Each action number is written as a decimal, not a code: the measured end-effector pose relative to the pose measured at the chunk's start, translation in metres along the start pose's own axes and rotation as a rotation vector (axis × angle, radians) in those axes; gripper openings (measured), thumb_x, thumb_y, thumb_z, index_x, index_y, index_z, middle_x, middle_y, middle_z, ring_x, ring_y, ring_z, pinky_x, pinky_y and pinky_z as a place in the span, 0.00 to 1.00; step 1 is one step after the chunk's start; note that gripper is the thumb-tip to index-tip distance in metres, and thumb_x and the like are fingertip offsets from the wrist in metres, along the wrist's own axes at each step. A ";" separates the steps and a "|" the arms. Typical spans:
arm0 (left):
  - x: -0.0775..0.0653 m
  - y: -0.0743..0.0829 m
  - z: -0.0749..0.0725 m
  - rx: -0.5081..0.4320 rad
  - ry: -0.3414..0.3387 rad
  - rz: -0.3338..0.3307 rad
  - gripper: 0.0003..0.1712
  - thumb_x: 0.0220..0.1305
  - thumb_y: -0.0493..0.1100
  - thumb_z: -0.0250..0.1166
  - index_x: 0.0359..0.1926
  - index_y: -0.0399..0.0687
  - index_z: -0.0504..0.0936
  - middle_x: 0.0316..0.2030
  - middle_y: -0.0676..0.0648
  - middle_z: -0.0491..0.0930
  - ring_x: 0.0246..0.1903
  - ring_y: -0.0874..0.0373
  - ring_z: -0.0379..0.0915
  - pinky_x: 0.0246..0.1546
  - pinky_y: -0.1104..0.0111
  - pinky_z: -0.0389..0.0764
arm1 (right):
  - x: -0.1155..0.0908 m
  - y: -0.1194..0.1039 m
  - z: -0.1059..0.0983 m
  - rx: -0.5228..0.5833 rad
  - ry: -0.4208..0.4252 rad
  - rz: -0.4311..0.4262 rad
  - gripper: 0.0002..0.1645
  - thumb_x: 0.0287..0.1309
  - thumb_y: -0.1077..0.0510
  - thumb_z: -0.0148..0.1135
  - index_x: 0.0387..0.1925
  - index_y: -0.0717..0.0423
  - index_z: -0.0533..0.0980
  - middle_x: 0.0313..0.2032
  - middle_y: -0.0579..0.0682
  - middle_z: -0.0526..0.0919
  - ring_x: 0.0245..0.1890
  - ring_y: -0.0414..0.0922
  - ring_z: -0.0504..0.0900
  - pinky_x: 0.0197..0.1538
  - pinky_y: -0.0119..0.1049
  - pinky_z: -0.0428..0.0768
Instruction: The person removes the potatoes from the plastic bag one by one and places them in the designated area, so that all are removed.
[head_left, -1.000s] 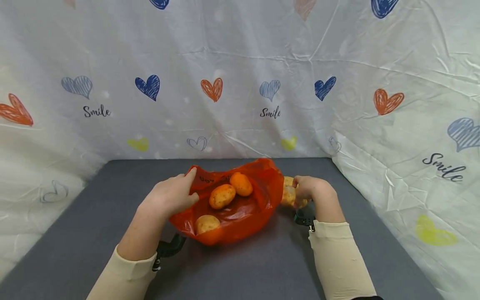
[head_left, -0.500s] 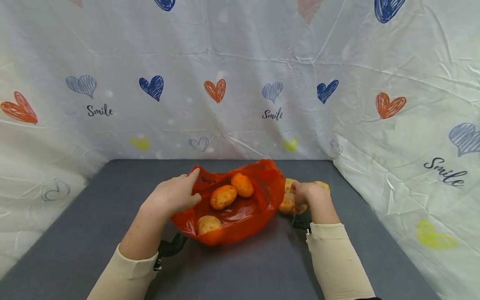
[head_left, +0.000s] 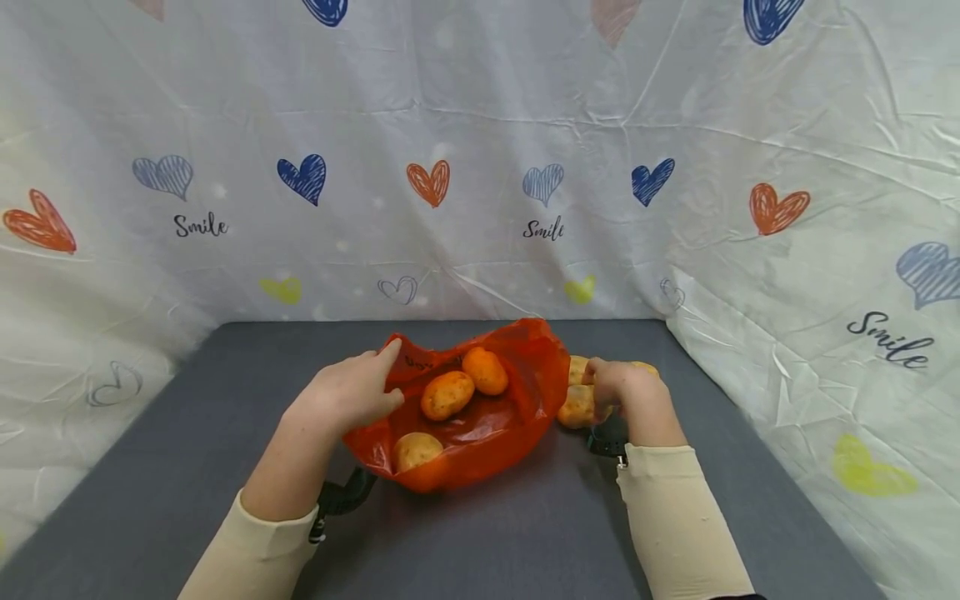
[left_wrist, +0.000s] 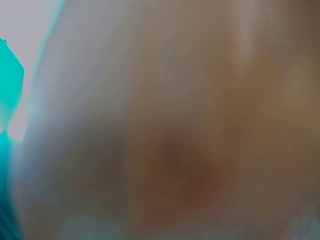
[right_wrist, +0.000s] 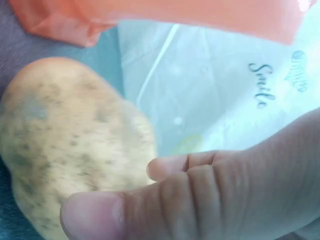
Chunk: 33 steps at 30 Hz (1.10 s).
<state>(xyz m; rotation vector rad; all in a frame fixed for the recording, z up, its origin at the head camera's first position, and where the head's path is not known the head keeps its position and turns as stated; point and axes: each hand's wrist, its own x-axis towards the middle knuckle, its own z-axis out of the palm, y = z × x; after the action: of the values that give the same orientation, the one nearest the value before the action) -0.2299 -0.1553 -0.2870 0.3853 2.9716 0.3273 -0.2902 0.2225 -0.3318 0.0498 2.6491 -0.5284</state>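
Note:
A red plastic bag (head_left: 480,450) lies with its mouth spread toward me, three potatoes (head_left: 447,394) inside it. My left hand (head_left: 345,392) holds the bag's left rim, its thumb inside the mouth. The left wrist view is a blur of hand and reddish tones. Just right of the bag, my right hand (head_left: 630,385) reaches down among loose potatoes (head_left: 577,407). In the right wrist view, the thumb (right_wrist: 95,215) overlaps a large speckled potato (right_wrist: 75,125), with a fingertip right at its edge. I cannot tell whether this hand grips a potato.
The dark grey table (head_left: 480,533) spreads under everything. A white curtain (head_left: 480,108) printed with hearts and "Smile" stands behind and along both sides. One more potato (head_left: 646,367) shows partly behind the right hand. Each wrist carries a dark camera mount (head_left: 348,492).
My right hand shifts slightly left, then slightly back right among the loose potatoes. A potato behind it has come into view. The left hand and the bag stay nearly still.

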 end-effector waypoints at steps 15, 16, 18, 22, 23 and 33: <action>0.002 0.001 0.001 -0.001 0.001 0.010 0.47 0.70 0.49 0.62 0.81 0.41 0.51 0.72 0.30 0.64 0.68 0.34 0.64 0.64 0.40 0.70 | -0.054 -0.016 -0.030 -0.036 0.347 -0.197 0.29 0.65 0.51 0.66 0.62 0.57 0.71 0.56 0.61 0.79 0.50 0.58 0.79 0.50 0.57 0.77; 0.002 0.001 0.001 -0.001 0.002 0.011 0.47 0.70 0.49 0.62 0.81 0.41 0.51 0.72 0.30 0.64 0.68 0.34 0.64 0.64 0.41 0.69 | -0.059 -0.017 -0.031 -0.022 0.387 -0.219 0.27 0.65 0.52 0.64 0.62 0.57 0.72 0.56 0.61 0.79 0.50 0.58 0.79 0.49 0.56 0.77; 0.002 0.001 0.001 0.001 0.005 0.015 0.47 0.70 0.49 0.62 0.81 0.40 0.50 0.72 0.30 0.64 0.69 0.35 0.64 0.65 0.41 0.69 | -0.067 -0.022 -0.031 0.020 0.467 -0.277 0.24 0.65 0.55 0.59 0.61 0.56 0.72 0.56 0.60 0.79 0.49 0.57 0.80 0.48 0.55 0.77; 0.000 0.001 0.000 0.003 0.010 0.030 0.47 0.70 0.49 0.61 0.81 0.39 0.50 0.73 0.31 0.63 0.70 0.36 0.63 0.66 0.42 0.67 | -0.075 -0.043 -0.021 0.142 0.590 -0.488 0.23 0.59 0.62 0.54 0.57 0.56 0.74 0.50 0.56 0.80 0.43 0.52 0.80 0.46 0.49 0.78; -0.001 0.002 -0.001 0.002 0.012 0.035 0.47 0.70 0.49 0.61 0.81 0.39 0.50 0.73 0.31 0.63 0.70 0.36 0.63 0.66 0.42 0.67 | -0.076 -0.051 -0.016 0.166 0.609 -0.555 0.22 0.58 0.63 0.55 0.56 0.56 0.74 0.47 0.54 0.79 0.41 0.50 0.80 0.45 0.47 0.79; -0.003 0.006 0.000 0.008 0.031 0.078 0.46 0.71 0.48 0.60 0.80 0.35 0.50 0.73 0.32 0.64 0.69 0.38 0.65 0.66 0.44 0.68 | -0.066 -0.103 0.030 0.190 0.565 -0.846 0.17 0.61 0.64 0.61 0.52 0.53 0.78 0.42 0.46 0.78 0.35 0.43 0.77 0.39 0.38 0.79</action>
<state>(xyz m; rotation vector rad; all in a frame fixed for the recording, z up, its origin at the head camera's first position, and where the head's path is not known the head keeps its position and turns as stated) -0.2253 -0.1504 -0.2858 0.5026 2.9940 0.3324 -0.2305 0.1192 -0.2925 -1.0426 3.0599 -1.1689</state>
